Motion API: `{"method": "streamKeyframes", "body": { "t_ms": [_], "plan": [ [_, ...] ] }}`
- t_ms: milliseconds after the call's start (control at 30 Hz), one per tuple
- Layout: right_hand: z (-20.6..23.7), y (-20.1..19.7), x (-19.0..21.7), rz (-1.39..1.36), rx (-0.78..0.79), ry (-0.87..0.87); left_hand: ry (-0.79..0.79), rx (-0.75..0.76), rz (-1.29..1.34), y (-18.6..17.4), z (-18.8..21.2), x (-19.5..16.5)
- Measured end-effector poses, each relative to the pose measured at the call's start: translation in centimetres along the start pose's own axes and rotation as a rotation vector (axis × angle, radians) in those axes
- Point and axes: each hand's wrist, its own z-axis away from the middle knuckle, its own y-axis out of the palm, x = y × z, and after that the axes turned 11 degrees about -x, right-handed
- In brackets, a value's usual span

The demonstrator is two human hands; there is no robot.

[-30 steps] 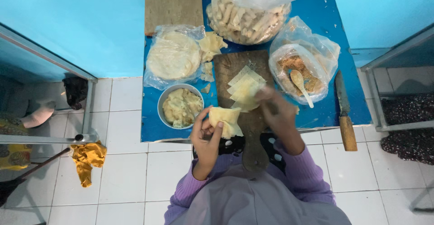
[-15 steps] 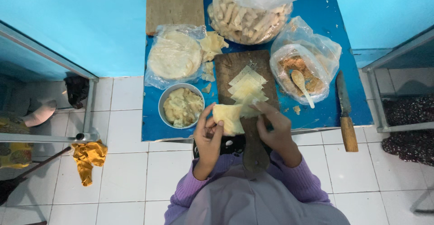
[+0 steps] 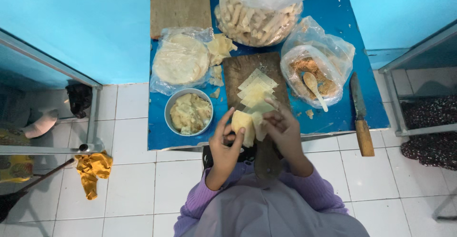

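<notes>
My left hand [image 3: 224, 144] and my right hand [image 3: 284, 131] together hold a pale yellow pastry wrapper [image 3: 243, 123] above the near end of a dark wooden cutting board [image 3: 240, 68]. The wrapper looks folded between my fingers. A fanned stack of several more square wrappers [image 3: 256, 90] lies on the board just beyond my hands. Left of the board stands a metal bowl [image 3: 169, 106] with pale filling. Purple sleeves cover both my forearms.
A blue table [image 3: 333, 8] carries a bag of round wrappers [image 3: 178, 60], a big bag of rolled pieces [image 3: 259, 20], a bag with brown filling and a wooden spoon [image 3: 314, 88], a knife [image 3: 360, 113] and a plank [image 3: 180, 3]. A yellow cloth [image 3: 93, 170] lies on the white tiles.
My right hand came back from the stack on the board toward me. Both hands now work the wrapper closer to the table's near edge, and it looks more folded.
</notes>
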Motion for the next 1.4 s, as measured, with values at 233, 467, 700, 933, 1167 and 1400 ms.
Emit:
{"method": "streamKeyframes", "body": {
  "t_ms": [233,467,700,933,1167,1400],
  "plan": [
    [0.6,0.3,1.9,-0.097,0.179,-0.009,-0.038,0.009,0.087,0.0,0.1,0.2],
    [-1.9,-1.4,2.9,0.162,-0.185,-0.460,0.040,-0.087,0.121,-1.1,-0.3,0.3],
    [-0.8,-0.6,0.6,0.853,0.064,-1.007,0.010,-0.103,0.176,-1.1,-0.3,-0.2],
    [1.0,-0.1,2.0,0.835,0.146,-0.901,0.002,-0.094,0.158,-1.3,-0.4,-0.2],
    [0.5,-0.4,4.3,0.366,0.352,-0.417,-0.036,-0.041,0.339,-0.8,-0.1,1.6],
    [-3.0,1.8,5.5,0.033,0.383,0.045,0.008,-0.040,0.384,-0.4,0.1,1.5]
  ]
}}
